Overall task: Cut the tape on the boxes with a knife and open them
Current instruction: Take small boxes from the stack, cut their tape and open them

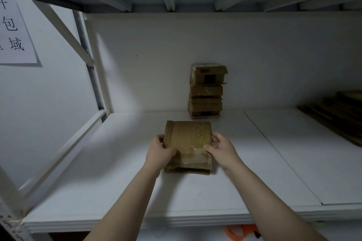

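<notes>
A small brown cardboard box (188,137) lies on the white shelf board (121,172), its top covered with clear shiny tape. My left hand (159,152) grips its left side, thumb on top. On the right edge my right hand (222,149) holds the box, fingers curled round the side and thumb on the taped top. Behind it a stack of several similar cardboard boxes (206,92) stands against the back wall. No knife shows in this view.
Flattened dark cardboard pieces (337,113) lie at the right of the shelf. A paper sign (13,31) hangs on the left wall beside the white rack frame (86,55). An orange object (242,234) shows below the shelf's front edge.
</notes>
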